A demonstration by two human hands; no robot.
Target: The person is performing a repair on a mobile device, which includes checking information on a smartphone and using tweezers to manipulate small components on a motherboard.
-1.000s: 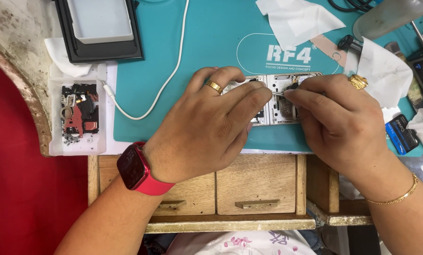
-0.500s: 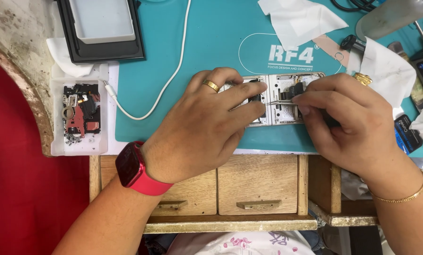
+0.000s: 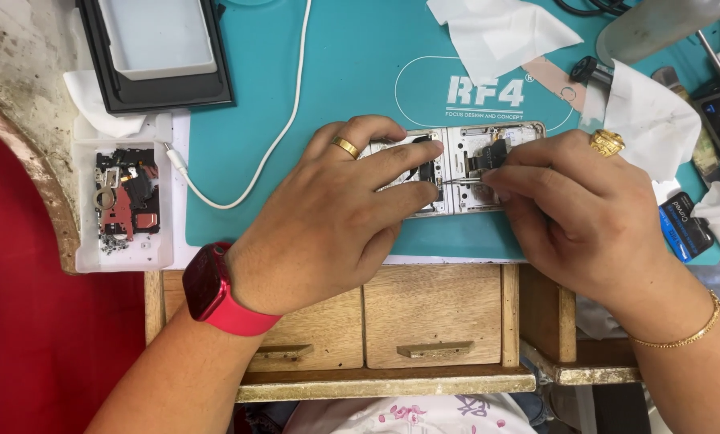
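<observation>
An opened folding phone [image 3: 476, 149] with its insides bare lies flat on a teal work mat [image 3: 352, 88]. My left hand [image 3: 336, 221], with a gold ring and a red wrist watch, presses down on the phone's left half. My right hand [image 3: 585, 217], also ringed and with a thin gold bracelet, pinches a thin metal tool [image 3: 460, 181] whose tip points left into the phone near the hinge. Both hands hide the phone's lower edge.
A white parts tray [image 3: 123, 201] with small removed pieces sits at the mat's left. A black frame with a white tray [image 3: 159, 48] lies at the top left. A white cable [image 3: 283, 120] crosses the mat. White tissues [image 3: 496, 28], small tools and a blue pack [image 3: 685, 225] lie right. Wooden drawers [image 3: 432, 313] are below.
My right hand has shifted slightly left and down along the phone's right half. The left hand stays pressed on the left half.
</observation>
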